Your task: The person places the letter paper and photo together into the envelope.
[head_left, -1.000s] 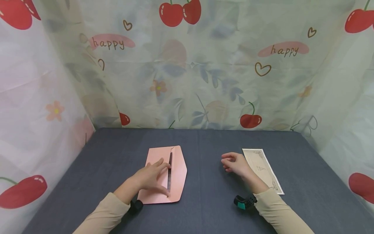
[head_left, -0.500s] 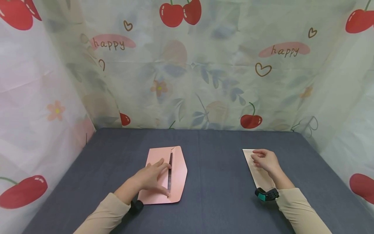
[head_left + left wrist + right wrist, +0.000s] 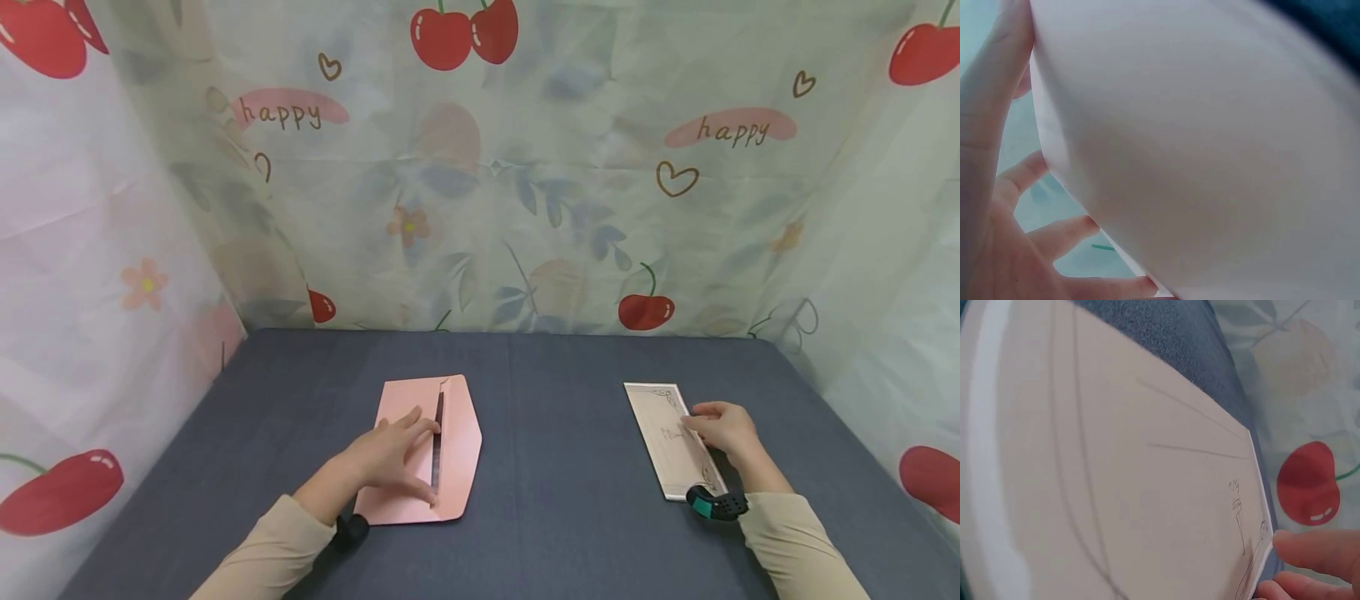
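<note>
A pink envelope (image 3: 461, 450) lies on the dark table with its pointed flap to the right; a dark slit shows at its mouth. My left hand (image 3: 390, 454) rests on it, thumb and fingers spread along the slit. In the left wrist view, the fingertips (image 3: 1088, 224) touch the edge of the pale envelope (image 3: 1197, 150). To the right is a cream card (image 3: 667, 442) with ornamental corners and a white border. My right hand (image 3: 727, 429) pinches the card's right edge; in the right wrist view, the fingers (image 3: 1319, 550) meet the rim of the card (image 3: 1147, 487).
A dark grey cloth covers the table (image 3: 555, 467). Printed curtains (image 3: 495, 208) with cherries and the word happy hang behind and at both sides. A black band with a teal part (image 3: 716, 503) sits at the right wrist, overlapping the card's near corner in the head view.
My right hand has moved rightward over the card to its right edge and now pinches it there. The left hand and envelope stay as they were.
</note>
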